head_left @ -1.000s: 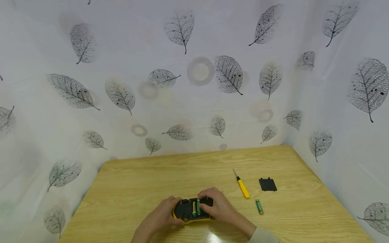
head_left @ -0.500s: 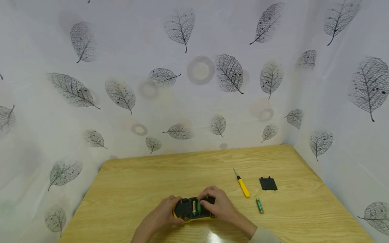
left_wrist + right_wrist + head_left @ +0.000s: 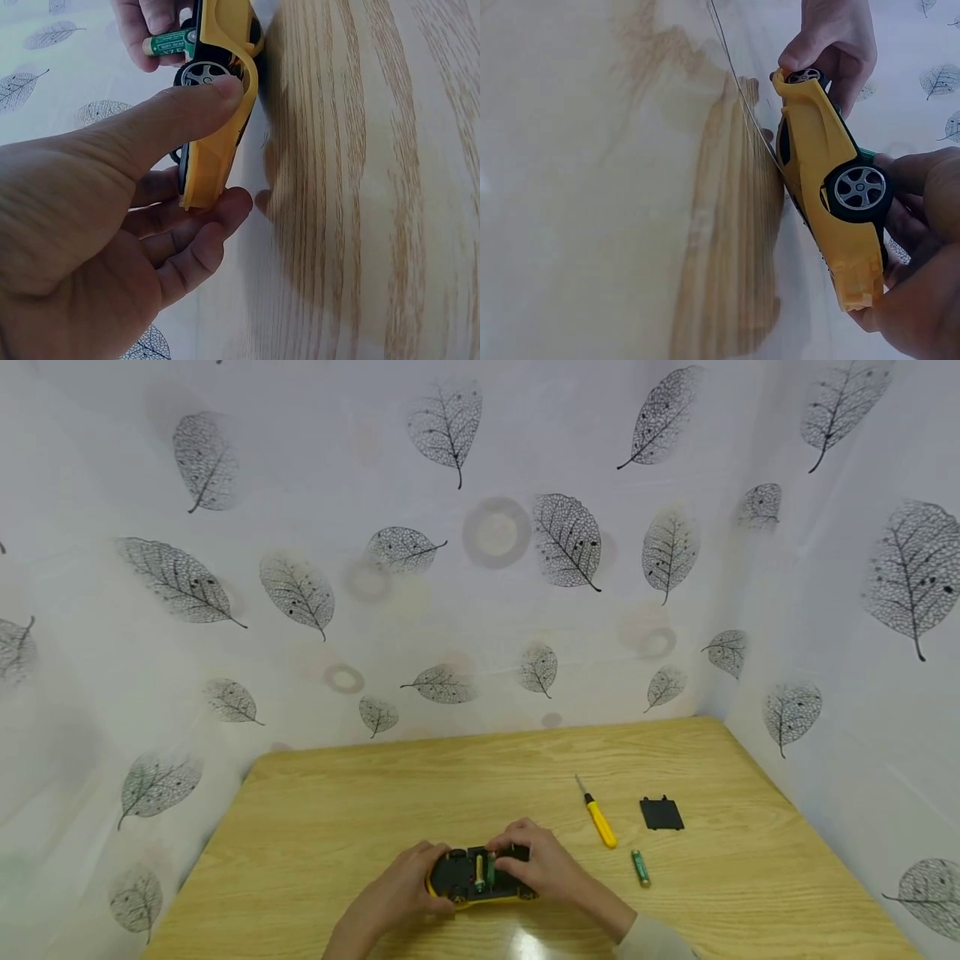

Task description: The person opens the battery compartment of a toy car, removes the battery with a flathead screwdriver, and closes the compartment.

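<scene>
So, toy car (image 3: 817, 172): on the table (image 3: 360, 814) between my hands, turned over, black underside up, yellow body below. Whether the roof takes its full weight, can't tell.
Left hand (image 3: 405, 885): gripping the car's left end, thumb along the side by a wheel, fingers curled round the tip.
Right hand (image 3: 543, 864): over the car's right half, thumb and fingertips pinching the held battery (image 3: 169, 45).
Held battery: green, gold-coloured at one end, sticking out at a tilt from the car's underside in the left wrist view. Can't tell how its inner end sits.
Second battery (image 3: 480, 873): lying crosswise in the car's underside, just left of the held one.
Loose battery (image 3: 641, 868): on the wood right of the car, well apart from it, off my right forearm.
Yellow screwdriver (image 3: 597, 818): beyond the car and to its right, tip pointing away from me.
Black cover (image 3: 662, 814): further right of the car than the screwdriver, lying flat.
Edges: far one well beyond the car, against the leaf-print curtain (image 3: 322, 510); left one well off the car's left end; right one past the cover.
Room: wide wood left of and beyond the car; tighter to its right, where forearm, battery and screwdriver share it.
</scene>
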Motion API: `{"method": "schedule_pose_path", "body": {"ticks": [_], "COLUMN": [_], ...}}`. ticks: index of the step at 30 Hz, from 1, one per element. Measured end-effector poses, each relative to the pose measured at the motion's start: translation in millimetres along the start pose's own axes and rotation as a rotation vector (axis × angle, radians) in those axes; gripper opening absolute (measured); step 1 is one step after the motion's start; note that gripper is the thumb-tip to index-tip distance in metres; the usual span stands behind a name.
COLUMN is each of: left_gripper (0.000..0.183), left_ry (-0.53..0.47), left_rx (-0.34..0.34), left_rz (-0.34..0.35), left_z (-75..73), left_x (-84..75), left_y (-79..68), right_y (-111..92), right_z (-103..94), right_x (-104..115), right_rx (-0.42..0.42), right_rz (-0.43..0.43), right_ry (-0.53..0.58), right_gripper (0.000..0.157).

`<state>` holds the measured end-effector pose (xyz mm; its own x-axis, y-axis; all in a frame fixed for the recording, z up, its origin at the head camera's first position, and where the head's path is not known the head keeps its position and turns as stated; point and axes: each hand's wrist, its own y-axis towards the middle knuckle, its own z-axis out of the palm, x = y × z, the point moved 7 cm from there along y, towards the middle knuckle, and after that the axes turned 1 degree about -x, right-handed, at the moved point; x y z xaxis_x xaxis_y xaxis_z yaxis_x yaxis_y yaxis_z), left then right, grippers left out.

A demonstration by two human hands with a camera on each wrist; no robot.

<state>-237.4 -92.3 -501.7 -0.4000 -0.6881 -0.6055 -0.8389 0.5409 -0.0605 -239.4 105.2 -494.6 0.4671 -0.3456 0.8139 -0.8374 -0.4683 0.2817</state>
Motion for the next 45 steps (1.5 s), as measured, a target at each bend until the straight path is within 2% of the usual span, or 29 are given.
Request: {"method": "schedule_pose_path", "body": {"ticks": [7, 15, 25, 33, 37, 45], "left_gripper": [0.069, 0.067, 0.067, 0.068, 0.070, 0.068], "left_ry": [0.006, -0.009, -0.006, -0.017, -0.022, -0.014], "left_rx": [-0.008, 0.001, -0.005, 0.006, 0.012, 0.005], "left_rz": [0.016, 0.010, 0.007, 0.000, -0.006, -0.012], "left_z": [-0.7, -1.3, -1.0, -1.3, -1.0, -0.4], "left_x": [-0.6, -0.7, -1.4, -2.5, -2.0, -0.7], "left_y": [0.0, 0.3, -0.2, -0.9, -0.7, 0.1], "right_y": [1.2, -1.1, -5.1, -10.0, -13.6, -24.3], "right_z": [-0.8, -7.1, -16.4, -35.1, -45.4, -63.9], "right_x": [0.6, 3.9, 2.3, 19.2, 22.9, 21.5], "right_rx": [0.032, 0.030, -0.027, -0.124, -0.162, -0.163], "right_rz": [0.012, 0.060, 0.102, 0.044, 0.042, 0.078], "right_ry": [0.000, 0.076, 0.048, 0.046, 0.029, 0.052], "right_gripper": [0.013, 0.014, 0.019, 0.020, 0.019, 0.021]}}
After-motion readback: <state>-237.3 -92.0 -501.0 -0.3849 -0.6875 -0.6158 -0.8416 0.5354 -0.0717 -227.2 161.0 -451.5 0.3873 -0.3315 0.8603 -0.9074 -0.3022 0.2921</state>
